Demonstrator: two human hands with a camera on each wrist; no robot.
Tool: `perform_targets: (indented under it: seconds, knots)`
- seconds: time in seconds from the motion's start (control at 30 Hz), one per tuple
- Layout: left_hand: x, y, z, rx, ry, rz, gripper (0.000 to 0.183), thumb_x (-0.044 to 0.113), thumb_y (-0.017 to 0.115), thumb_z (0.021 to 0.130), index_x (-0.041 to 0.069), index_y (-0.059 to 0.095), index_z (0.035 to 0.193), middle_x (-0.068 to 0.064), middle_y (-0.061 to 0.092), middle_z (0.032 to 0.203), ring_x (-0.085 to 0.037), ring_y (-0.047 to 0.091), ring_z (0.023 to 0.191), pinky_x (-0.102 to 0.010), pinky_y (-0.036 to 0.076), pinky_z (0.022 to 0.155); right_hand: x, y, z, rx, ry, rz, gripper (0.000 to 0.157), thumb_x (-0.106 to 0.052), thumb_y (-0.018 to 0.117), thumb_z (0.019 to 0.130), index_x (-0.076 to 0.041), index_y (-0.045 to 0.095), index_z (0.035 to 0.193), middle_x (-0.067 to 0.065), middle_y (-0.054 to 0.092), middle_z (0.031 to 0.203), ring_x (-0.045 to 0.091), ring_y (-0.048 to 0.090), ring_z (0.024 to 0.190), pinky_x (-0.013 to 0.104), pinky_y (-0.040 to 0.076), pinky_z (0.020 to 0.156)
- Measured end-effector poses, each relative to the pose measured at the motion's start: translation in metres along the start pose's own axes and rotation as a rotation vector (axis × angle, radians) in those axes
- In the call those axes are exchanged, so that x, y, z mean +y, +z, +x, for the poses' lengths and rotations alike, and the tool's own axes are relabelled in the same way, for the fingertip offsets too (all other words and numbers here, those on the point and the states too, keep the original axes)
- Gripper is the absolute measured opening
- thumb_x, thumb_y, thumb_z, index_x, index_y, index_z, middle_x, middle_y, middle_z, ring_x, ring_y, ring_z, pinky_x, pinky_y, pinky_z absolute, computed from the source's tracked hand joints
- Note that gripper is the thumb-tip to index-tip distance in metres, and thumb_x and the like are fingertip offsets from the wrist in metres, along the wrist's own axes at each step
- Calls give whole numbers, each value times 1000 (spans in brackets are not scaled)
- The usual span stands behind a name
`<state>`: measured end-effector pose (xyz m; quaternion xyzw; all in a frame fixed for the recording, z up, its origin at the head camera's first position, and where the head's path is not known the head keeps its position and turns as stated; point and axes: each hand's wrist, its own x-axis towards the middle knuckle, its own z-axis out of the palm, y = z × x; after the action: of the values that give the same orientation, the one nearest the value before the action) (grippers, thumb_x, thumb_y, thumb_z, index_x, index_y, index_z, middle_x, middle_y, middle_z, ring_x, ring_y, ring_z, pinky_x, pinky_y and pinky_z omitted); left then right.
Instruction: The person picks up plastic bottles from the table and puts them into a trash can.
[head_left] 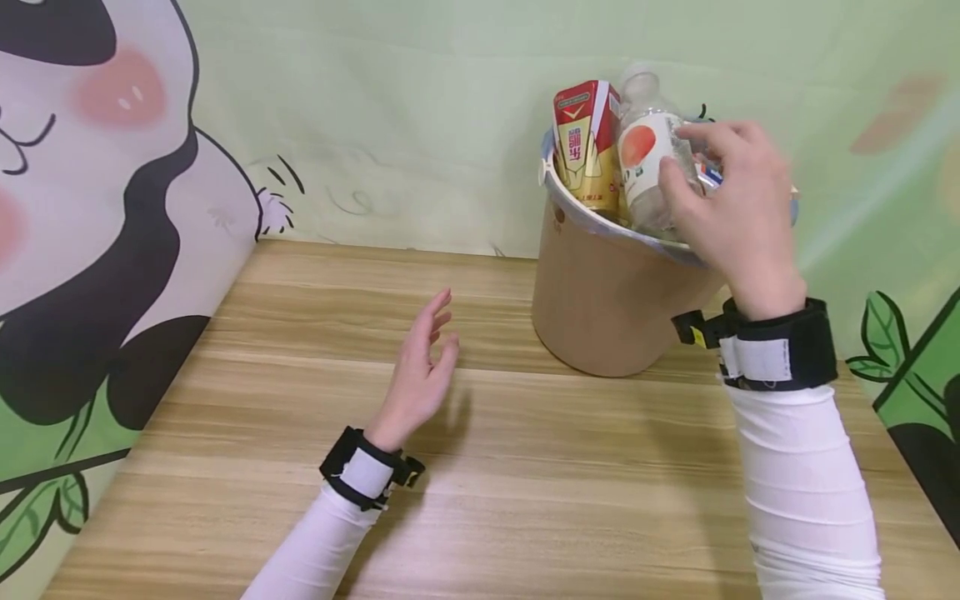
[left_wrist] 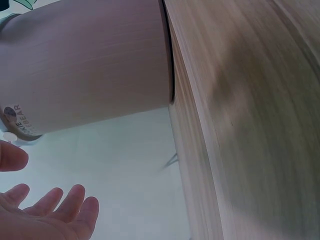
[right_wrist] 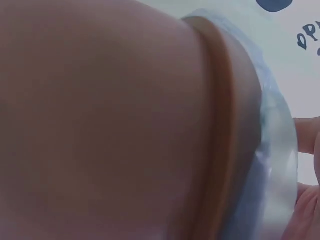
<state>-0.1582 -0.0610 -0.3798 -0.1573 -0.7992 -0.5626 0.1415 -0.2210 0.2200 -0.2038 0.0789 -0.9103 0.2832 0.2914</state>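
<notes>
In the head view my right hand [head_left: 738, 196] hovers over the bucket's right side, thumb and index finger spread apart. Its fingertips overlap the edge of a clear plastic bottle [head_left: 647, 162] with a white label and a peach picture. The bottle leans upright in the bucket beside a red and gold drink carton [head_left: 587, 150]. My left hand [head_left: 420, 371] is raised over the table left of the bucket, fingers loosely extended and holding nothing. In the left wrist view its fingers [left_wrist: 70, 207] are below the bucket's side.
A pinkish-brown bucket [head_left: 600, 292] with a bluish liner over its rim stands at the back right of the wooden table [head_left: 480, 467]. A blue and white item [head_left: 708, 177] lies inside, partly hidden by my right hand. A printed cartoon backdrop [head_left: 390, 125] rises behind.
</notes>
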Motion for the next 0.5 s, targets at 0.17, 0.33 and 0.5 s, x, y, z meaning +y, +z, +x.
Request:
perform_targets:
  seconds: [0.17, 0.33, 0.5]
  knots:
    - [1, -1, 0, -3, 3, 10, 56, -5, 46, 93, -2, 28, 145, -20, 32, 149, -37, 41, 127, -53, 33, 106, 0, 3, -2, 6, -19, 48, 40, -29, 55, 90, -4, 65, 119, 20, 56, 117, 32, 54, 103, 46, 41, 82]
    - [-9, 1, 2, 3, 4, 24, 56, -4, 47, 92, -2, 28, 145, -20, 32, 149, -39, 41, 126, -54, 34, 106, -1, 4, -4, 40, -43, 63, 37, -28, 55, 90, -5, 67, 116, 18, 58, 114, 32, 54, 99, 46, 42, 82]
    - [-30, 3, 5, 6, 28, 52, 58, 0, 49, 94, 5, 28, 147, -13, 32, 150, -36, 41, 127, -52, 34, 106, -1, 5, -12, 97, -107, 90, 35, -26, 57, 89, -4, 68, 113, 18, 60, 111, 29, 53, 95, 45, 42, 79]
